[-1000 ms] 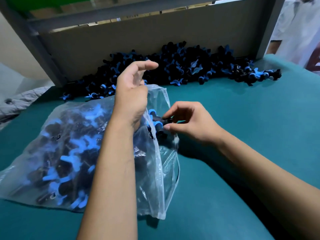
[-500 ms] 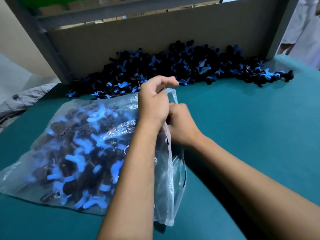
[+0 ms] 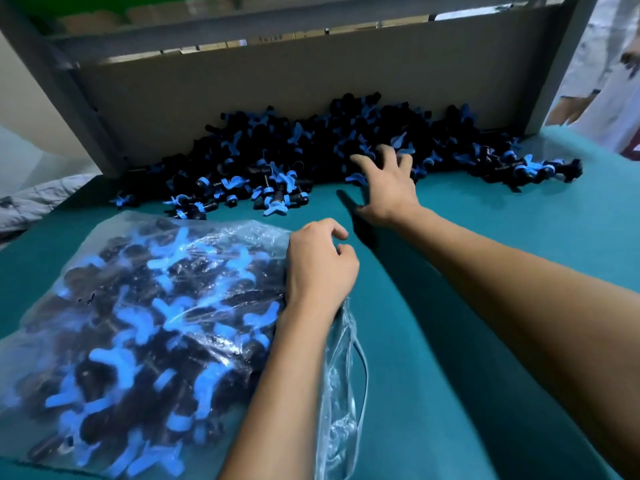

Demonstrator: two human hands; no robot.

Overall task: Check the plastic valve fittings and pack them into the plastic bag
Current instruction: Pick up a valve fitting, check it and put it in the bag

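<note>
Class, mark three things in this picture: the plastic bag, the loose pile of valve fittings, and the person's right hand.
plastic bag [image 3: 114, 327]: head view, on its filled middle.
loose pile of valve fittings [image 3: 277, 157]: head view, middle of the heap.
right hand [image 3: 389, 187]: head view, back of the hand.

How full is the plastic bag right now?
Well filled. Black-and-blue valve fittings show through the plastic bag across most of its width; the left hand grips its mouth edge.
</note>
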